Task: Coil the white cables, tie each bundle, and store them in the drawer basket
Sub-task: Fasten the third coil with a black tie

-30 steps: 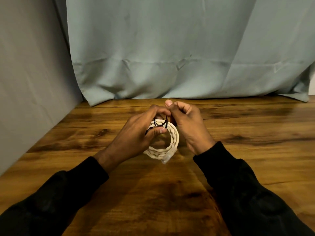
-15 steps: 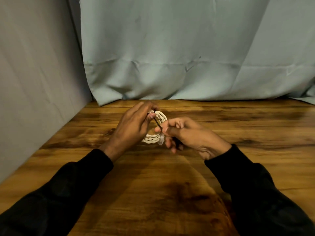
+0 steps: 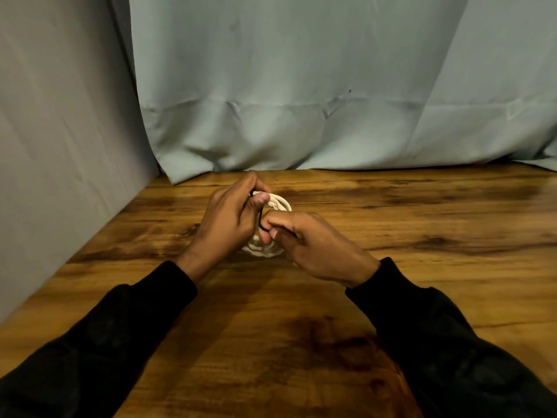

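Note:
A coiled white cable (image 3: 278, 203) is held upright over the wooden table (image 3: 391, 267), mostly hidden between my hands. My left hand (image 3: 229, 218) grips the coil's top between thumb and fingers. My right hand (image 3: 313, 242) pinches a thin black tie (image 3: 261, 225) that runs across the coil's middle. The coil's lower loops (image 3: 262, 250) show below my fingers. No drawer basket is in view.
A pale blue curtain (image 3: 301, 101) hangs behind the table's far edge. A grey fabric wall (image 3: 60, 146) closes off the left side. Dark sleeves cover both forearms at the bottom of the view.
My right hand came off the coil's top, dropped toward me and now pulls the black tie across the coil. My left hand keeps its grip on the coil. The camera has panned.

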